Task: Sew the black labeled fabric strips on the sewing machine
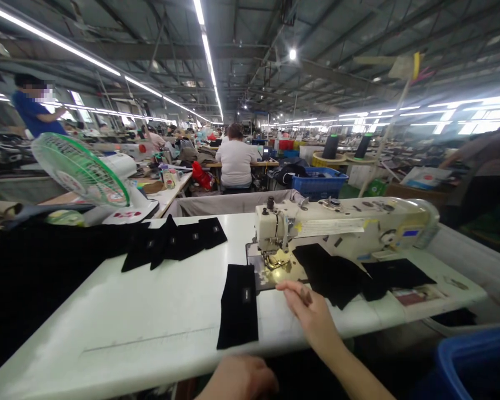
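Note:
My right hand point(310, 314) is closed in a pinch in front of the needle area of a white sewing machine point(329, 222). A small greyish thing shows between its fingers, too unclear to name. Just left of it, a black fabric piece point(235, 311) with a small label lies flat on the white table point(170, 311). My left hand point(244, 378) is low at the table's front edge, below that piece, and blurred; its fingers cannot be made out. More black fabric pieces point(329, 272) lie right of the needle. Several labelled black pieces point(187, 239) overlap at the table's back left.
A green and white fan point(83, 172) stands at the back left, near a large dark fabric heap point(45, 278). A blue bin point(475, 355) is at the lower right. Beyond the machine are a blue crate point(319, 183), a seated person point(235, 158) and a standing person point(35, 111).

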